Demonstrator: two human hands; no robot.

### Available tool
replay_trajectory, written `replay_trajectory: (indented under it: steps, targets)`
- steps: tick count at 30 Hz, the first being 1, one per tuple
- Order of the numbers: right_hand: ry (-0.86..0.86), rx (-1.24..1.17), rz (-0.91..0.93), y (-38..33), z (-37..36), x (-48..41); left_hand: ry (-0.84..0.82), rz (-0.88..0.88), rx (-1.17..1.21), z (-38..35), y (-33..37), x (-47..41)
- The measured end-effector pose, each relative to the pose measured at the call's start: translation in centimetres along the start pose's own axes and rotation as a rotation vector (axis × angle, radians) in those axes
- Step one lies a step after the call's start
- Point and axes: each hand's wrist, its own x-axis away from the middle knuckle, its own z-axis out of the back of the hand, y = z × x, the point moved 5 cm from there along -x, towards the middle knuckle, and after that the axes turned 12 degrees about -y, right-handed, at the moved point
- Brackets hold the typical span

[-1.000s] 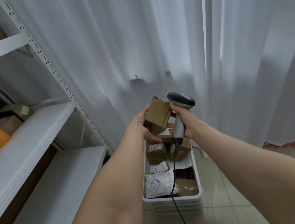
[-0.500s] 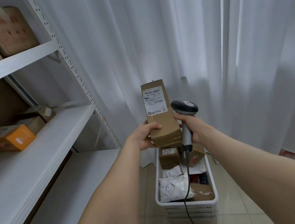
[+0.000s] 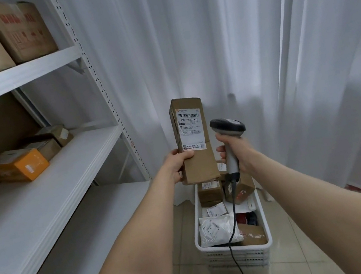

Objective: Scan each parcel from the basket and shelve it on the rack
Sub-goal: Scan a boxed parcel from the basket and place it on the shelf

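My left hand grips a tall brown cardboard parcel by its lower left edge and holds it upright, its white shipping label facing me. My right hand grips the handle of a grey and black barcode scanner just right of the parcel, a little apart from it. The scanner's black cable hangs down over the white basket on the floor below, which holds several brown boxes and white mailer bags. The white rack stands at my left.
The rack's middle shelf carries an orange box and two brown boxes far back; the top shelf holds large cartons. White curtains hang behind the basket. The floor is beige tile.
The parcel was turned from tilted to upright with its label facing me and raised a little. The scanner has drawn slightly away to the right. My view has swung left toward the rack.
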Motion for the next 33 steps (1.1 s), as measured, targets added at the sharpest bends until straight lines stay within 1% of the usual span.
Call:
replay_trajectory:
  steps: [5, 9, 16, 22, 33]
  targets:
    - [-0.073, 0.108, 0.027, -1.2, -2.0, 0.4, 0.035, 0.01, -0.007, 1.1, -1.3, -0.7]
    - [-0.084, 0.138, -0.015, -1.8, -3.7, 0.5, 0.041, 0.009, -0.001, 1.5, -2.0, -1.2]
    - [-0.091, 0.163, -0.069, -2.5, -5.0, 0.7, 0.048, 0.019, 0.011, 2.5, -2.2, -1.4]
    - [-0.123, 0.203, -0.079, -3.4, -5.8, 0.8, 0.07, 0.014, 0.018, 3.6, -1.9, -1.3]
    - [-0.18, 0.203, -0.11, -3.9, -8.5, 0.5, 0.099, 0.001, 0.051, 6.3, -1.3, -0.9]
